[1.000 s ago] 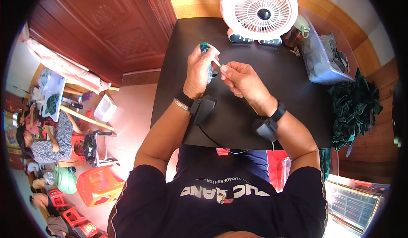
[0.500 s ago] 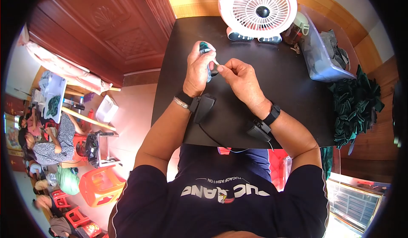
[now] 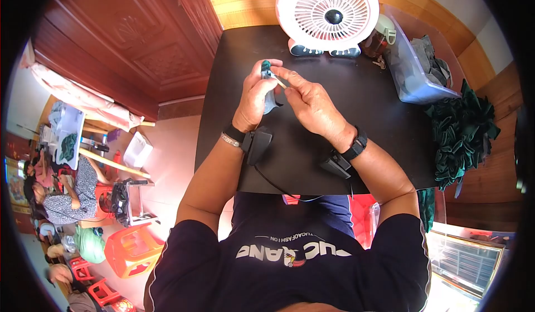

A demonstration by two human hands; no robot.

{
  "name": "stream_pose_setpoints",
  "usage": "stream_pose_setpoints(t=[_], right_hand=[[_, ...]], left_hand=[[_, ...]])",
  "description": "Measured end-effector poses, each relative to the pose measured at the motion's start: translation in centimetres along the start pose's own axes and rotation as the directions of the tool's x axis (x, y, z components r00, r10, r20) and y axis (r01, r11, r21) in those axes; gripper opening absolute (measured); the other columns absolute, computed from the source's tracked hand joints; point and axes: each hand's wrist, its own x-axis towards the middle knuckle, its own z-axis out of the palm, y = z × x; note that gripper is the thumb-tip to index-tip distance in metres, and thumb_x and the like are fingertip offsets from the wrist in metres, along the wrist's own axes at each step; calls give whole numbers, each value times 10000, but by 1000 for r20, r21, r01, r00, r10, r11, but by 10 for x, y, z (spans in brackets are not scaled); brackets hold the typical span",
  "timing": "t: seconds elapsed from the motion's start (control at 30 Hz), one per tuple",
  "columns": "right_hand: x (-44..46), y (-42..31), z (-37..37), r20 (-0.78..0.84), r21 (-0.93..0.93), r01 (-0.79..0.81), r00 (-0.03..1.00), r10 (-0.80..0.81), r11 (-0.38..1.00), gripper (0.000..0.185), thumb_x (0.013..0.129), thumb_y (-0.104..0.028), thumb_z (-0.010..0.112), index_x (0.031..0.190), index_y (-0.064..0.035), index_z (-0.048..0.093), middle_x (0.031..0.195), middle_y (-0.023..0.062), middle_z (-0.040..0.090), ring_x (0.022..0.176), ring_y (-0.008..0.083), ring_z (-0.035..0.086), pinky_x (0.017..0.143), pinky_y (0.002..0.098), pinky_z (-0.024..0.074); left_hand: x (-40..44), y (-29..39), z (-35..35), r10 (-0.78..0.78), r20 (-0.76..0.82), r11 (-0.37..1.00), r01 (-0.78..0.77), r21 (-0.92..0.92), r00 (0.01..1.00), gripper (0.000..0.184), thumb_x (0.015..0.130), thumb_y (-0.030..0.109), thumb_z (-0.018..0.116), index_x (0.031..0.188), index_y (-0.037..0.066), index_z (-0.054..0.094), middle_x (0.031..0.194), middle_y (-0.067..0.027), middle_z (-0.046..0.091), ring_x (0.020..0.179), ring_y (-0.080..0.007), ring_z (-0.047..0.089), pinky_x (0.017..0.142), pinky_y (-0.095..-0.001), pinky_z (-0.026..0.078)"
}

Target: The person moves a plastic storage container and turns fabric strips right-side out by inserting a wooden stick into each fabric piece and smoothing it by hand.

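My left hand (image 3: 252,101) is closed around a small piece of cloth, dark green velvet (image 3: 266,66) at its top and pale grey-blue fabric (image 3: 270,105) hanging below the thumb. My right hand (image 3: 319,107) is closed on a thin, pale stick (image 3: 280,82), pinched near its lower end. The stick's upper end meets the cloth beside my left thumb, and my right index finger reaches over to the green part. Exactly where the stick tip sits is hidden by the fingers. Both hands are above the dark table (image 3: 356,128).
A white fan (image 3: 334,16) stands at the back of the table, beside a lidded jar (image 3: 374,43) and keys (image 3: 379,62). A clear bin (image 3: 418,83) holds grey cloth. Dark green ruffled velvet (image 3: 460,139) hangs at the right edge. People sit among red stools (image 3: 134,250) at left.
My right hand has shifted its grip from the cloth's lower edge to the stick, with its index finger now stretched toward the green velvet. The view has shifted slightly.
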Motion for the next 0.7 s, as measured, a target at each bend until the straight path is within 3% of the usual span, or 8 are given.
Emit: stream_pose_setpoints(t=[0.1, 0.2, 0.3, 0.37, 0.43, 0.47, 0.57, 0.7], right_hand=[[-2, 5, 14, -133, -31, 76, 988, -80, 997, 441, 888, -19, 476, 1322, -92, 512, 1100, 226, 643, 921, 373, 665, 788, 395, 530], [-4, 0, 25, -229, 40, 99, 970, -87, 994, 416, 894, -17, 481, 1302, -87, 514, 1112, 234, 637, 941, 386, 652, 793, 402, 532], [-4, 4, 32, -266, 116, 114, 961, -80, 987, 412, 892, -13, 492, 1296, -92, 511, 1112, 238, 635, 940, 396, 644, 787, 416, 534], [-4, 7, 32, -264, 112, 102, 962, -70, 988, 420, 883, -7, 502, 1292, -100, 515, 1088, 228, 646, 905, 400, 650, 763, 436, 536], [-3, 1, 25, -210, -150, 115, 967, -146, 982, 439, 862, -5, 520, 1289, -110, 524, 1034, 202, 663, 831, 392, 656, 713, 450, 534], [-3, -1, 21, -173, -280, 125, 969, -178, 952, 449, 852, -3, 529, 1287, -116, 529, 1006, 189, 671, 794, 388, 659, 688, 458, 534], [0, 8, 22, -172, -490, 203, 931, -322, 848, 487, 818, -6, 558, 1288, -130, 539, 890, 144, 670, 680, 345, 650, 604, 445, 524], [-4, -2, 17, -47, -654, 183, 958, -282, 734, 501, 809, -22, 579, 1298, -122, 536, 823, 127, 648, 645, 308, 643, 554, 397, 520]], left_hand=[[-4, -9, 8, 10, -50, 998, -13, -57, 999, 301, 905, 152, 455, 1158, 10, 537, 955, -42, 588, 806, -116, 536, 748, -261, 442], [-9, -14, 18, 248, -101, 947, -219, 236, 964, 306, 986, 215, 404, 1164, -2, 525, 981, -53, 581, 873, -132, 549, 805, -283, 442], [-12, -12, 23, 228, -125, 948, -191, 256, 966, 339, 1016, 259, 376, 1155, -13, 523, 986, -65, 586, 922, -144, 552, 837, -292, 438], [-10, -14, 23, 179, -178, 982, -165, 89, 968, 360, 1023, 284, 373, 1138, -13, 540, 1007, -64, 589, 915, -138, 551, 829, -285, 439], [-7, -18, 14, 81, -185, 982, -111, -154, 979, 357, 1024, 285, 375, 1127, -7, 553, 1021, -62, 587, 921, -131, 548, 826, -280, 437], [-2, -16, 5, 116, -190, 992, -122, -21, 975, 358, 1025, 294, 378, 1111, 5, 570, 1002, -58, 596, 919, -124, 554, 846, -275, 429], [-1, -8, 3, 171, -205, 978, -140, 155, 964, 344, 1024, 283, 383, 1111, 9, 572, 995, -49, 598, 926, -112, 550, 869, -273, 419], [-2, -10, -1, 55, -140, 993, -68, -91, 989, 278, 1012, 238, 400, 1074, 25, 568, 985, -66, 590, 926, -135, 556, 850, -290, 426]])
